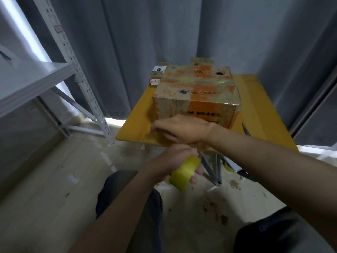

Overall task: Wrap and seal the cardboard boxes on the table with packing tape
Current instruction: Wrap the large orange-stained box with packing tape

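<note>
We tape the box [197,88], centre frame.
Our left hand [175,157] grips the tape roll [182,174]; whether our right hand [182,128] holds anything, we cannot tell. A slack pull could wrinkle the seal.

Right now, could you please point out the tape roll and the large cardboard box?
tape roll [182,172]: head view, its yellow outer band.
large cardboard box [197,86]: head view, its top face.
</note>
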Demonstrator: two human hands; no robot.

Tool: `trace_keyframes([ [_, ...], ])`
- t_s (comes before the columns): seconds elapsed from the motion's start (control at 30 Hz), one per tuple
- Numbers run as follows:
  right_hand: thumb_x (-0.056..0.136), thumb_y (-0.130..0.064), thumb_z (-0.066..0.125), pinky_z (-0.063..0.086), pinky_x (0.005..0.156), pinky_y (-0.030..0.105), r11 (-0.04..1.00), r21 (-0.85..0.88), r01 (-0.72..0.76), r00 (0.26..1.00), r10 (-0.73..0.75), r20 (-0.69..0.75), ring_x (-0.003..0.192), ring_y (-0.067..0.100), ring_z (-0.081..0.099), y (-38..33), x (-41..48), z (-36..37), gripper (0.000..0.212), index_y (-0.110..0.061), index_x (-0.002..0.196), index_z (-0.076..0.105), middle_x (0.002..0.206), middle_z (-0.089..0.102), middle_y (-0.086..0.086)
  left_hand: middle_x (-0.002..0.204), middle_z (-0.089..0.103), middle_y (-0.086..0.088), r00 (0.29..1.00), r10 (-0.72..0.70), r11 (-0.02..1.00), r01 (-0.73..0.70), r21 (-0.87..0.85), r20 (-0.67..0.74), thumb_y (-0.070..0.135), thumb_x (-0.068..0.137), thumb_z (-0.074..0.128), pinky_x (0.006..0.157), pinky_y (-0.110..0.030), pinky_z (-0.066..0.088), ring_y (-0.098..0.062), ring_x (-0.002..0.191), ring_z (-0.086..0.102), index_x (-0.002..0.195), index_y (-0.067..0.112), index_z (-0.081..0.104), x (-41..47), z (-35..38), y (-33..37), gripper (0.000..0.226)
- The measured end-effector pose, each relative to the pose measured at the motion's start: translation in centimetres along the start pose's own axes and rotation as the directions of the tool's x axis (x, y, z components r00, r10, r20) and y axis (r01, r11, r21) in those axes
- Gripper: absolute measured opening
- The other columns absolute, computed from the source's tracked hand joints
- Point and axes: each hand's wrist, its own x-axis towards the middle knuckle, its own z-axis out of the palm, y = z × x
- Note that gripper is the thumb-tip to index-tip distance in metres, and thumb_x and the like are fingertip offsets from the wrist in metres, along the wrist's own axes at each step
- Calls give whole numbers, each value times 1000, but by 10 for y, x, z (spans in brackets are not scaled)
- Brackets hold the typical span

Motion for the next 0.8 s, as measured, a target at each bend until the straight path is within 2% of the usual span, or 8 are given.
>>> trace_keyframes([
  [0.17, 104, -16, 60, 55, 75, 26, 890, 425, -166, 842, 352, -409, 82, 4, 69, -18, -9, -58, 16, -9, 115, 70, 99, 73, 0, 87, 77, -23, 935, 310, 937, -331, -108, -173, 23, 105, 57, 52, -34, 58, -32, 55, 70, 110, 9, 61, -16, -15, 29, 15],
  [0.27, 106, -38, 57, 55, 73, 28, 733, 612, -298, 809, 534, -246, 82, 15, 72, -15, -25, -78, 30, -13, 114, 71, 102, 75, 2, 95, 77, -24, 876, 441, 884, -462, -74, -195, 19, 104, 57, 60, -40, 60, -35, 63, 72, 110, 12, 58, -24, -16, 41, 9],
  [0.37, 98, -48, 67, 51, 78, 20, 698, 562, -444, 812, 578, -77, 95, 12, 70, -14, -40, -82, 31, -20, 107, 78, 102, 78, -2, 98, 78, -21, 843, 495, 856, -515, -49, -213, 17, 99, 62, 59, -39, 62, -34, 65, 75, 118, 15, 58, -27, -12, 53, 19],
  [0.43, 94, -44, 74, 52, 79, 30, 690, 524, -498, 798, 601, -33, 96, 19, 71, -14, -44, -81, 25, -20, 101, 82, 98, 79, 3, 98, 79, -19, 834, 503, 850, -524, -43, -229, 19, 95, 64, 57, -38, 61, -33, 66, 76, 118, 15, 57, -27, -9, 58, 25],
  [0.57, 93, -27, 78, 54, 77, 42, 639, 547, -540, 712, 694, -109, 92, 33, 72, -15, -40, -84, 20, -8, 92, 82, 93, 79, 14, 95, 79, -16, 820, 505, 854, -519, 23, -269, 21, 99, 63, 58, -39, 60, -33, 66, 75, 117, 19, 55, -24, -6, 66, 20],
  [0.63, 92, -21, 79, 54, 71, 38, 626, 572, -530, 679, 717, -157, 79, 27, 72, -15, -38, -89, 17, -5, 87, 82, 88, 79, 13, 94, 79, -15, 812, 517, 851, -521, 60, -272, 26, 99, 62, 58, -38, 59, -30, 65, 74, 131, 16, 49, -21, -7, 73, 36],
  [0.73, 89, -20, 82, 50, 63, 33, 602, 581, -548, 627, 755, -190, 68, 9, 65, -12, -35, -96, 14, -8, 81, 83, 80, 79, 8, 94, 79, -17, 835, 506, 859, -510, 43, -216, 32, 95, 65, 63, -41, 59, -31, 68, 74, 148, 46, 29, -19, -11, 83, 65],
  [0.8, 89, -21, 82, 50, 64, 28, 604, 549, -578, 600, 770, -216, 70, 9, 66, -9, -31, -100, 14, -10, 81, 83, 82, 78, 8, 87, 78, -17, 831, 506, 860, -508, 53, -230, 38, 92, 65, 62, -40, 58, -31, 65, 73, 146, 34, 35, -19, -14, 88, 62],
])
